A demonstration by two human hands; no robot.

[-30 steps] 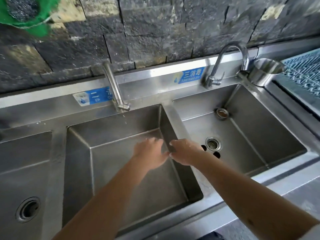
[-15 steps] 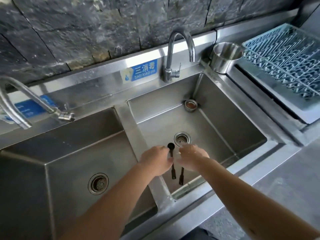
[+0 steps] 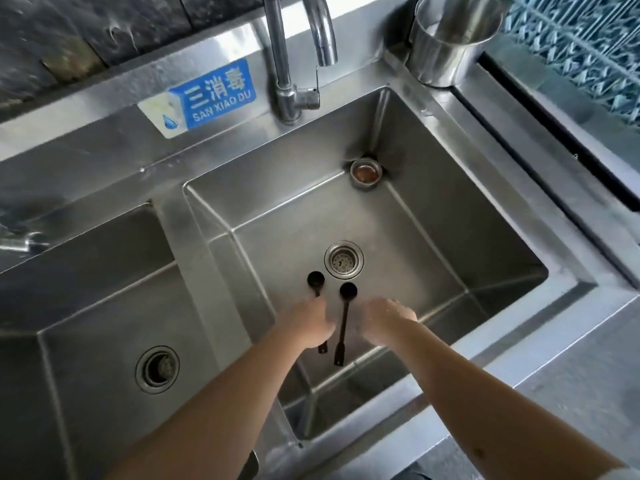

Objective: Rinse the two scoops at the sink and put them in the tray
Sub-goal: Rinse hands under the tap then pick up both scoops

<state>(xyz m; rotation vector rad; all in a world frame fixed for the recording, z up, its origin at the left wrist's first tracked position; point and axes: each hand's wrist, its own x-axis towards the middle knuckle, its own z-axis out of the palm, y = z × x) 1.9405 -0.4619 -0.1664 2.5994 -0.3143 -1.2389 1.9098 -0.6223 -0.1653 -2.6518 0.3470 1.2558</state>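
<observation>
Two black long-handled scoops lie side by side on the floor of the right sink basin, just in front of its drain. The left scoop runs under my left hand, which covers the middle of its handle; the fingers are curled, and whether they grip it is hidden. The right scoop lies fully in view between my hands. My right hand hangs just right of it, wet, fingers loosely apart, holding nothing. The blue grid tray sits at the far right.
A curved faucet stands behind the right basin, with no water running. A steel cup sits on the rim beside the tray. A small metal strainer cup rests in the basin's back corner. A second basin lies to the left.
My view has swung from the middle basin to the right one and closed in. My hands have come apart, so the right scoop's bowl now shows. The scoops have not moved.
</observation>
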